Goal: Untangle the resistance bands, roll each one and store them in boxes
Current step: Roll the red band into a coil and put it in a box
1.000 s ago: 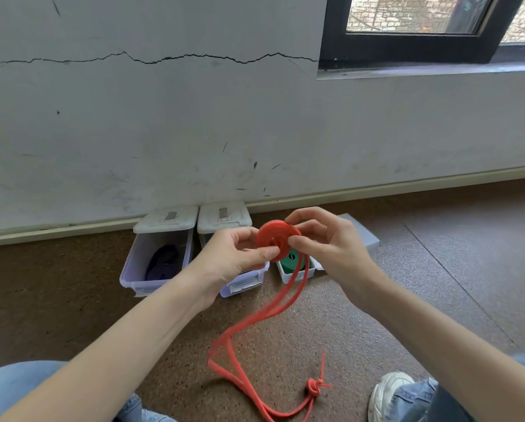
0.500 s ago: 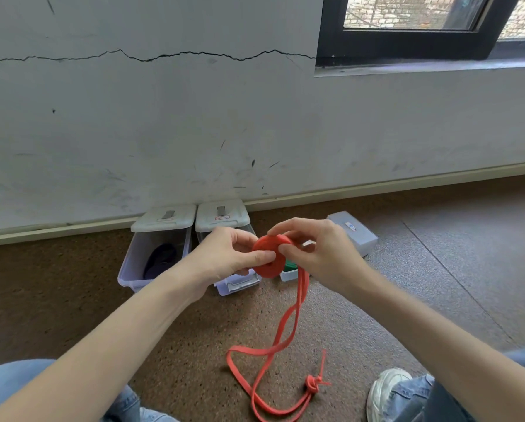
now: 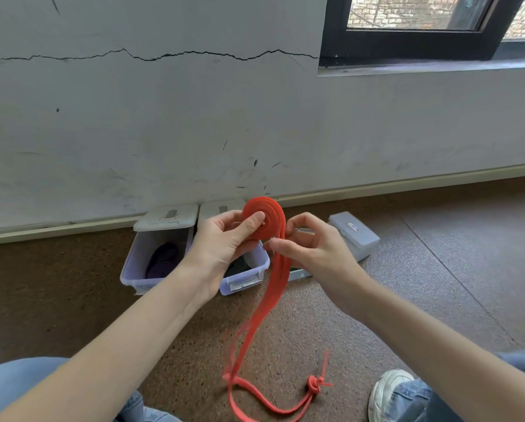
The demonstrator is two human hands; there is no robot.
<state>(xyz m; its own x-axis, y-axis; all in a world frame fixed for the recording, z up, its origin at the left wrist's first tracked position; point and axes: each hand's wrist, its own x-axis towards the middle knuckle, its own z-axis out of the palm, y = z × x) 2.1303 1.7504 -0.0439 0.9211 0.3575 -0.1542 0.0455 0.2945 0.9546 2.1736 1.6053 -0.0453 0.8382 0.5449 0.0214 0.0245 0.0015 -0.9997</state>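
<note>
Left hand grips the red band's coil held above the boxes, right hand pinches the unrolled tail trailing toward six o'clock, nearer the right hand.

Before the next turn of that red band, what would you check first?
1. Left hand grips the coiled red rubber resistance band, thumb on its centre: ok.
2. Right hand pinches the loose tail: ok.
3. Tail free of tangles: not ok, a knot lies near its end on the brown speckled floor.
4. Coil even: ok.
5. Free clear plastic box: cannot tell, hands hide it.
</note>
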